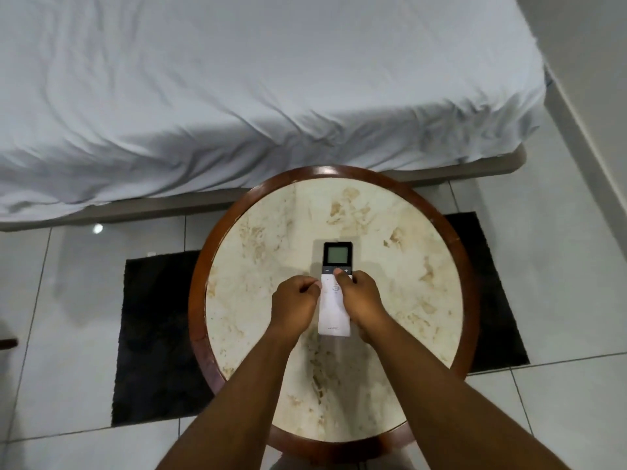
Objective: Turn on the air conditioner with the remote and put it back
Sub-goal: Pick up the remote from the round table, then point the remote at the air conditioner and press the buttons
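Forearms: two bare forearms enter from the near edge and converge toward the middle of the bench.
Bench: round bench [400,266] with a cream, brown-veined marble top and a dark reddish-brown wooden rim; its near rim is crossed by the forearms.
Left hand: left hand [296,304] lies on the left side of the remote, knuckles up; its fingers [310,283] are curled inward and touch the remote's left edge, though whether they actually clasp it cannot be told.
Right hand: right hand [357,297] covers the right side of the remote; its fingers are curled around the right edge and the thumb tip rests on the dark button strip just below the screen, so this hand grips the remote.
Remote: slim rectangular remote control [334,310] with a white lower body and a black upper part bearing a grey blank screen; it lies near the centre of the bench top, long axis running near to far, screen end far, between the two hands.
Mat: black rectangular floor mat [152,334] under the bench, showing on both left and right.
Floor: pale glossy tiled floor [68,300] with a small light reflection at left.
Bed: bed [237,79] with a rumpled white sheet, filling the far part, its edge just beyond the bench's far rim.
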The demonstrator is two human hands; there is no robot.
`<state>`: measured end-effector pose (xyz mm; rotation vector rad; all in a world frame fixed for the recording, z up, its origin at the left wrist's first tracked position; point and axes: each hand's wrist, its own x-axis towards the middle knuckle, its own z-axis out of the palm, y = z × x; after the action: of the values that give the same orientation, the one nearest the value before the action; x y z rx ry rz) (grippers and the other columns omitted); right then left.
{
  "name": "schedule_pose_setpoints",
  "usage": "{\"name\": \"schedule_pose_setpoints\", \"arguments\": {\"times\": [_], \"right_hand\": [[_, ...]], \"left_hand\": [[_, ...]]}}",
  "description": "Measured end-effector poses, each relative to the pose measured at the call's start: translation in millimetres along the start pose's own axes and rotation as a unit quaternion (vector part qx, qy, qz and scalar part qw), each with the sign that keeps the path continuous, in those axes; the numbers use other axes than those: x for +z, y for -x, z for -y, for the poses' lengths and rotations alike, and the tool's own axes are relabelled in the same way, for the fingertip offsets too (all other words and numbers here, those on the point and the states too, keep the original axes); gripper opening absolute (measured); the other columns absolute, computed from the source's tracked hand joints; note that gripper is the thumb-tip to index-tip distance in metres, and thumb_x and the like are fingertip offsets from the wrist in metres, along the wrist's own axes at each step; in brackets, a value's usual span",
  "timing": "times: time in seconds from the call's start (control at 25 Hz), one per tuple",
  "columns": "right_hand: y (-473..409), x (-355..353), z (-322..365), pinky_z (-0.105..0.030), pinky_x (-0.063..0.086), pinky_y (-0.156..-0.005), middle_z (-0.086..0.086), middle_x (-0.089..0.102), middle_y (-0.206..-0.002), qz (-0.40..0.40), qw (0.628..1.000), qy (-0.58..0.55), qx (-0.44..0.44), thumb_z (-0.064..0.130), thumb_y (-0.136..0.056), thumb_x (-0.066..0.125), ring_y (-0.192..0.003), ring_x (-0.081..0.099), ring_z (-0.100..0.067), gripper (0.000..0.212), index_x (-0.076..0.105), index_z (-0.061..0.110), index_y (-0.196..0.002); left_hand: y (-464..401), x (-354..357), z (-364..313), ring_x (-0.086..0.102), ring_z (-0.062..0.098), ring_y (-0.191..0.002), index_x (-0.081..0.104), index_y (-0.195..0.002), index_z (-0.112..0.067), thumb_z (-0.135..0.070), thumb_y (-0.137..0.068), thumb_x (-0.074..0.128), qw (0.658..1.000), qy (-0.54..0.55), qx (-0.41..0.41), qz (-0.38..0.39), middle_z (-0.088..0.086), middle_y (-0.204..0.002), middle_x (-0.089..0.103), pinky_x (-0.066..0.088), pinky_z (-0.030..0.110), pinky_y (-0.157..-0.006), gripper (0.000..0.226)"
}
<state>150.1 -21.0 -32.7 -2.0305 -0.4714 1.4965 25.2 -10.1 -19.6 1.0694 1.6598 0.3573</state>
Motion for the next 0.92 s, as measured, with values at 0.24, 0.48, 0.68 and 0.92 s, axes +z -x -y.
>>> {"name": "schedule_pose_setpoints", "arguments": {"times": [0.24, 0.48, 0.68, 0.92], "right_hand": [[97, -119, 112, -0.033, 0.053, -0.065, -0.012, 0.072, -0.087, -0.067, 0.982, -0.161, -0.072, 0.032, -0.097, 0.06, -0.073, 0.068, -0.029, 0.022, 0.066, 0.012, -0.092], [230, -251, 241, -0.051, 0.059, -0.062, -0.023, 0.072, -0.079, -0.1, 0.93, -0.252, -0.25, 0.025, -0.099, 0.058, -0.063, 0.074, -0.039, 0.021, 0.058, 0.005, -0.104], [364, -341, 306, -0.046, 0.06, -0.055, -0.025, 0.072, -0.084, -0.154, 0.865, -0.284, -0.385, 0.026, -0.102, 0.052, -0.059, 0.073, -0.039, 0.014, 0.056, 0.013, -0.101], [497, -411, 334, -0.039, 0.059, -0.052, -0.02, 0.075, -0.074, -0.238, 0.792, -0.244, -0.506, 0.029, -0.1, 0.051, -0.054, 0.07, -0.036, 0.022, 0.063, 0.01, -0.1]], "left_hand": [[58, -36, -167, 0.058, 0.024, -0.115, 0.063, -0.122, -0.018, -0.041, -0.09, 0.06, 0.951, -0.197, 0.239, -0.024, 0.005, -0.127, 0.065, 0.045, 0.035, -0.1, 0.039], [144, -43, -341, 0.046, 0.029, -0.13, 0.044, -0.14, -0.019, -0.058, -0.088, 0.053, 0.812, -0.319, 0.48, -0.089, 0.007, -0.143, 0.052, 0.039, 0.041, -0.104, 0.066], [239, -27, -468, 0.016, 0.028, -0.149, 0.02, -0.152, -0.02, -0.077, -0.082, 0.035, 0.68, -0.321, 0.637, -0.17, 0.007, -0.161, 0.025, 0.023, 0.043, -0.119, 0.092], [353, -18, -579, -0.004, 0.03, -0.151, 0.0, -0.154, -0.019, -0.087, -0.077, 0.017, 0.536, -0.248, 0.764, -0.261, 0.01, -0.164, 0.004, 0.005, 0.047, -0.121, 0.104]]}}
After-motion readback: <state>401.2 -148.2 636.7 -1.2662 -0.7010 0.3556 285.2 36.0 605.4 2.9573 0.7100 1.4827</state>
